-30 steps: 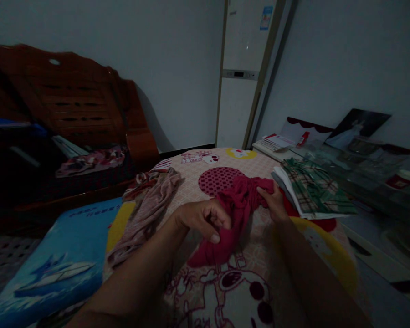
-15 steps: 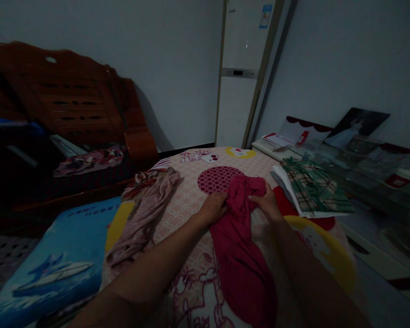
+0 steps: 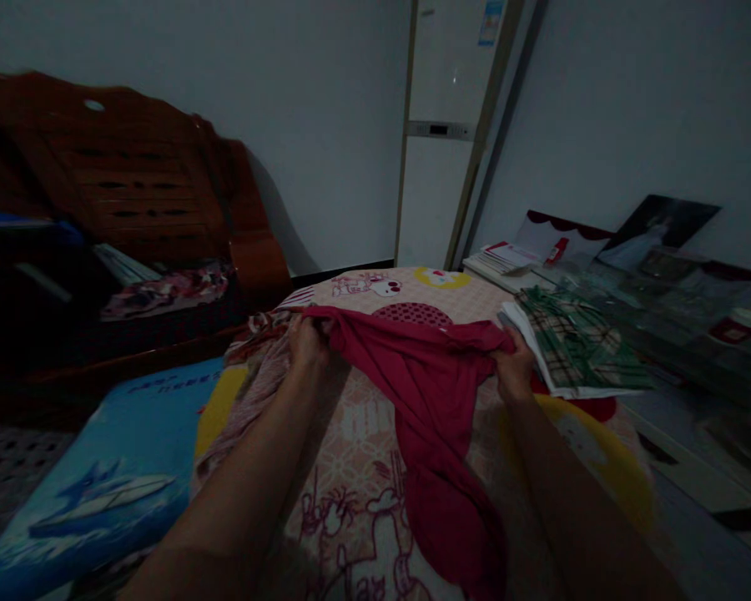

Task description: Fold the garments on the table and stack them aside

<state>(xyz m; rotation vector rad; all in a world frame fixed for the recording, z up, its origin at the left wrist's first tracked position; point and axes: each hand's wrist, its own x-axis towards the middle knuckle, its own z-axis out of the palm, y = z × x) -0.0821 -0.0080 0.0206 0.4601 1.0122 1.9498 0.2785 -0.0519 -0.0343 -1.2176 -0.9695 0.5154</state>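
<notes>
A dark pink garment point(image 3: 431, 409) is stretched sideways between my two hands, its lower part trailing down toward me over a patterned cloth point(image 3: 344, 417). My left hand point(image 3: 309, 344) grips its upper left end, beside a crumpled pinkish-brown garment point(image 3: 259, 388). My right hand point(image 3: 514, 363) pinches the upper right corner, close to a stack of folded clothes. On top of that stack lies a green plaid garment point(image 3: 585, 342) over white cloth. Whether the pink piece is a top or trousers cannot be told from its folds.
A blue cushion-like item with a boat print point(image 3: 113, 467) lies at the left, below a wooden bench point(image 3: 138, 184). To the right stands a glass-topped cabinet point(image 3: 669, 309) with papers and a cup point(image 3: 742, 325). A tall white air conditioner point(image 3: 438, 192) stands behind.
My hands have moved apart, the left one far to the left and the right one slightly right. The bunched upper part of the pink garment is now pulled out wide.
</notes>
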